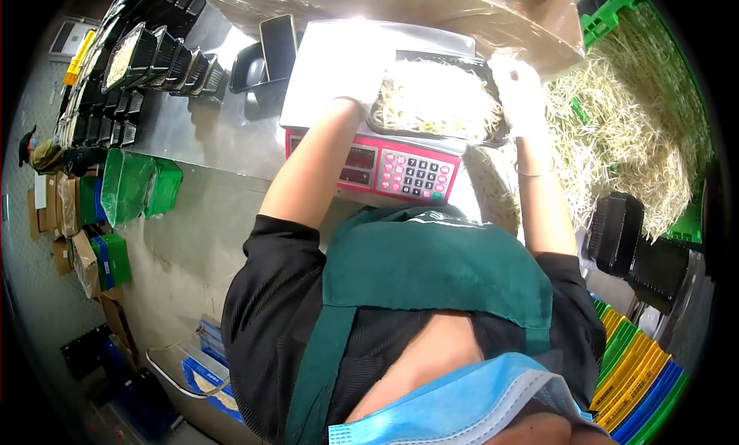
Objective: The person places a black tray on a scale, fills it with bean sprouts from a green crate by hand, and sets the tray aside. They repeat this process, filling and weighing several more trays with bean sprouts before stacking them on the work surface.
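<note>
A black plastic tray of bean sprouts point(440, 100) rests on the white top of a red digital scale point(456, 177). My right hand point(520, 98), in a white glove, is at the tray's right rim, its fingers curled against the edge. My left hand point(371, 74) reaches over the scale by the tray's left side. Glare washes it into the white platform, so its fingers do not show. A large heap of loose bean sprouts point(616, 129) fills a green crate point(622, 12) to my right.
Filled black trays point(129, 56) line the metal table point(173, 133) at left. A phone point(279, 48) leans in a black container point(248, 68) beside the scale. A plastic-lined box point(431, 18) stands behind it. Black trays point(616, 229) are stacked at right. A person point(48, 154) is far left.
</note>
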Motion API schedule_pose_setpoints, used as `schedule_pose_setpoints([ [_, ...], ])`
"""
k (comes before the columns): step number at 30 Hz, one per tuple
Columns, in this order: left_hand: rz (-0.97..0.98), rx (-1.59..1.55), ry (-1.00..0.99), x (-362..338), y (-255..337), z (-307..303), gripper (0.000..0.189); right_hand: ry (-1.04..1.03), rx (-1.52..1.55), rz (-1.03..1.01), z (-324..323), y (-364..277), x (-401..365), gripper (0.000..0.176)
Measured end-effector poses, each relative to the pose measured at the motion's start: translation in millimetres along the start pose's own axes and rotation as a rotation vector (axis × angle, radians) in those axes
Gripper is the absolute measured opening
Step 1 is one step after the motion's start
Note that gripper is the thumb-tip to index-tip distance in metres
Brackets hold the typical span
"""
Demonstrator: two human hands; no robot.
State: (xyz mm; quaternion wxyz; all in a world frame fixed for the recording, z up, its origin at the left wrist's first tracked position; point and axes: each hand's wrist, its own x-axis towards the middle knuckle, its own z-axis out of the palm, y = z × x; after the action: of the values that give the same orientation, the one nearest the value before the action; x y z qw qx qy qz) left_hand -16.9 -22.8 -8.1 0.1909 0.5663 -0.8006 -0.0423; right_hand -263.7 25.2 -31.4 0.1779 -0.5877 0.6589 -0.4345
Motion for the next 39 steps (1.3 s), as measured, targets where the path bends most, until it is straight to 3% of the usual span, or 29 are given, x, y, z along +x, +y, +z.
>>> schedule_pose_setpoints([
  [3,-0.040,-0.012,-0.003,1.0,-3.5,14.6,0.026,0.018,0.140,0.123,6.7,9.8,1.2,0.036],
  [5,-0.056,-0.029,0.003,1.4,-5.4,19.5,0.026,-0.190,0.311,0.193,2.1,16.0,1.3,0.035],
  [6,-0.064,-0.038,-0.001,1.1,-6.8,21.1,0.026,-0.191,0.305,0.198,1.9,17.0,0.9,0.035],
  [9,-0.080,-0.062,-0.012,1.5,-9.8,24.5,0.025,-0.282,0.151,0.062,-1.0,19.9,1.3,0.031],
  [10,-0.086,-0.069,-0.016,1.3,-10.4,24.5,0.025,-0.172,0.227,-0.120,5.6,34.0,1.8,0.020],
  [13,-0.104,-0.106,-0.018,-1.2,-12.8,25.9,0.025,-0.172,0.161,0.027,3.9,19.3,1.6,0.021],
  [14,-0.109,-0.129,-0.014,-2.1,-13.4,26.9,0.025,-0.156,0.213,-0.100,3.7,21.8,1.2,0.020],
  [15,-0.113,-0.180,-0.010,-4.5,-15.5,27.9,0.025,-0.152,0.218,-0.098,0.9,8.5,-3.0,0.020],
  [17,-0.137,-0.498,0.008,-13.6,-28.7,23.3,0.025,-0.242,0.154,0.358,-16.1,-21.9,-8.0,0.032],
  [18,-0.164,-0.799,-0.002,-23.3,-34.9,15.7,0.025,-0.370,0.108,0.381,-32.6,-26.0,-12.9,0.035],
  [20,-0.279,-1.296,-0.133,-50.4,-18.0,-32.1,0.029,-0.500,0.410,0.398,-62.4,-39.6,-47.0,0.036],
  [21,-0.475,-1.371,-0.378,-66.7,2.8,-62.1,0.036,-0.548,0.308,0.476,-60.5,-32.5,-59.2,0.035],
  [22,-0.447,-1.433,-0.508,-75.0,-7.6,-42.3,0.038,-0.555,0.381,0.613,-56.8,-30.4,-69.3,0.033],
  [23,-0.419,-1.495,-0.634,-86.4,-19.3,-20.1,0.040,-0.559,0.375,0.625,-49.6,-30.2,-77.8,0.033],
  [24,-0.424,-1.501,-0.631,-89.7,-16.4,-12.0,0.040,-0.463,0.634,0.657,-40.3,-32.4,-82.7,0.032],
  [25,-0.462,-1.650,-0.493,-90.4,-8.2,-3.6,0.040,-0.360,0.894,0.677,-33.4,-35.5,-83.7,0.032],
  [26,-0.501,-1.792,-0.351,-91.6,-1.6,1.1,0.040,-0.323,0.933,0.802,-29.5,-37.6,-81.4,0.030],
  [29,-0.532,-1.788,-0.192,-91.1,6.2,5.0,0.039,-0.307,0.868,0.823,-25.6,-29.4,-84.0,0.028],
  [32,-0.516,-1.729,-0.178,-90.3,-4.0,12.6,0.032,-0.320,0.958,0.791,-19.1,-26.7,-89.7,0.028],
  [35,-0.488,-1.794,-0.179,-99.1,-19.9,16.2,0.025,-0.310,0.684,0.699,-25.8,-28.5,-90.4,0.030],
  [36,-0.427,-1.829,-0.206,-105.4,-33.9,15.7,0.022,-0.585,0.435,0.684,-52.5,-22.2,-81.0,0.038],
  [37,-0.215,-1.882,-0.292,-112.2,-54.4,13.6,0.014,-0.636,0.131,0.669,-63.2,-18.4,-65.7,0.043],
  [39,-0.389,-1.750,-0.549,-118.5,-61.9,-29.8,0.010,-0.102,-0.043,0.320,-57.5,-47.7,-45.2,0.058],
])
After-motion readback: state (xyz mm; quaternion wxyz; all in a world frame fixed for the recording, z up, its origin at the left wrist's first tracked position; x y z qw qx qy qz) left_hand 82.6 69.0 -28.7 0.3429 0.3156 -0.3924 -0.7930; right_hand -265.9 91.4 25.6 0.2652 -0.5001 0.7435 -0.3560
